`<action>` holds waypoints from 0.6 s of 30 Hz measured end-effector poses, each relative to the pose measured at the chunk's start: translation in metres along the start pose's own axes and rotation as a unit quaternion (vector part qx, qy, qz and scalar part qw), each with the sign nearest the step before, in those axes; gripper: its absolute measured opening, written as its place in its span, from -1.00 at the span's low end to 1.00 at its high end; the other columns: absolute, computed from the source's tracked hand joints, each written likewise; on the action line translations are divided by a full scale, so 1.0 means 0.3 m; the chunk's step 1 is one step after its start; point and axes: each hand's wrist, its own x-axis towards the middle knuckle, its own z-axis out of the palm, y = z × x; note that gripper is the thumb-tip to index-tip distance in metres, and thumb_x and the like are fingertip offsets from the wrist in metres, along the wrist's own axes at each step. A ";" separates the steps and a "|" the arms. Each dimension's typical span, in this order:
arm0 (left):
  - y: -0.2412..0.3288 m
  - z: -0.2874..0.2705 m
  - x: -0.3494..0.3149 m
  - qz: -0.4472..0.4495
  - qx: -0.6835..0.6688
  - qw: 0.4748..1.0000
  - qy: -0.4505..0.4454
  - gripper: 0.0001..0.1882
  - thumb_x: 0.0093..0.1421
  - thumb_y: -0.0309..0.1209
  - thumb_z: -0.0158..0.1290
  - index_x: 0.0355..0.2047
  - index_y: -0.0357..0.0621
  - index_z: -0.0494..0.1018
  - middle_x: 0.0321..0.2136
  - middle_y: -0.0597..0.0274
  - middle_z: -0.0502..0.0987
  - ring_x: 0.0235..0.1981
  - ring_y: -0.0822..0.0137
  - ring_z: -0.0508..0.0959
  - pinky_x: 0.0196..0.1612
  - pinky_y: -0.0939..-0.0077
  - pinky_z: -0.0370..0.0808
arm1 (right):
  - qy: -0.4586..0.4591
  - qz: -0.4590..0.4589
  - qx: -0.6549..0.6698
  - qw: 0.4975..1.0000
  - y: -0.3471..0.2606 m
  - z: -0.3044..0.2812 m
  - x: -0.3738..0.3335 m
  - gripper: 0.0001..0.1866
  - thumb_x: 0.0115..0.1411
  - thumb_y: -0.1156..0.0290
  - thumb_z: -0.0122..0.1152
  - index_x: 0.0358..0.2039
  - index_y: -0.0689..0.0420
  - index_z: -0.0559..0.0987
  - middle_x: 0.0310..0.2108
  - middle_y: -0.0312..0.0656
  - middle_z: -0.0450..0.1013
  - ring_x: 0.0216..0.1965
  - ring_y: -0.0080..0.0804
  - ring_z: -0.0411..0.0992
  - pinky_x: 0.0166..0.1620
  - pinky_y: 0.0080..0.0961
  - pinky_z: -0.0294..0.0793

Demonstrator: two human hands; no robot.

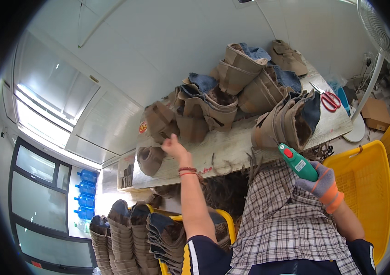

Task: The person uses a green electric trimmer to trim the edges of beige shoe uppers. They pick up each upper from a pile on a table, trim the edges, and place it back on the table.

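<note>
My bare left hand [175, 147], fingers closed, is at the lower edge of a tan, fur-lined boot upper [159, 118] and seems to pinch it; the fingertips are partly hidden. Just below lies another curled boot upper [150, 160]. In my right hand [322, 187], wearing a grey and orange glove, is a green handheld electric cutter [299, 166] with a red button. Its tip points toward a nested stack of boot uppers [283, 123] with brown fur and blue lining at the table's front edge.
More stacked boot uppers [209, 104] cover the back of the worktable [231, 153]. Red-handled scissors [330, 101] lie at its right end. A yellow basket [364, 160] stands at my right, near a white fan [381, 36]. Tall stacks of uppers [124, 238] rise at lower left.
</note>
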 end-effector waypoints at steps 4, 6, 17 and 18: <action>-0.109 0.076 -0.077 -0.360 -0.243 0.890 -0.140 -0.65 0.12 -0.36 0.21 -0.13 -0.22 0.40 -0.14 0.25 0.48 -0.12 0.20 0.44 -0.02 0.23 0.37 | 0.012 0.010 -0.022 1.000 0.010 -0.027 0.000 -0.36 -0.17 0.23 0.54 -0.10 0.26 0.51 -0.37 -0.23 0.55 -0.38 -0.63 0.47 -0.27 -0.63 0.50; -0.076 0.097 -0.078 -0.388 -0.250 0.873 -0.160 -0.62 0.10 -0.36 0.23 -0.12 -0.21 0.41 -0.12 0.24 0.48 -0.09 0.21 0.45 -0.02 0.22 0.39 | 0.014 0.000 -0.011 1.000 0.008 -0.015 0.000 -0.37 -0.17 0.21 0.54 -0.11 0.25 0.52 -0.38 -0.21 0.55 -0.39 -0.59 0.49 -0.27 -0.61 0.51; 0.312 -0.345 -0.288 -0.257 -0.299 0.890 -0.230 -0.56 0.20 -0.39 0.07 0.06 -0.29 0.32 0.02 0.00 0.43 0.04 0.07 0.43 0.09 0.03 0.39 | -0.033 -0.080 -0.164 0.983 0.013 0.012 0.013 -0.36 -0.18 0.07 0.50 -0.13 0.19 0.55 -0.37 -0.05 0.56 -0.35 -0.27 0.57 -0.24 -0.45 0.54; 0.360 -0.380 -0.306 -0.277 -0.320 0.876 -0.231 -0.57 0.23 -0.38 0.01 0.08 -0.29 0.31 0.04 -0.02 0.42 0.05 0.05 0.43 0.12 0.00 0.36 | -0.034 -0.089 -0.177 0.980 0.015 0.015 0.019 -0.35 -0.19 0.07 0.50 -0.13 0.19 0.55 -0.37 -0.05 0.56 -0.35 -0.25 0.57 -0.25 -0.45 0.54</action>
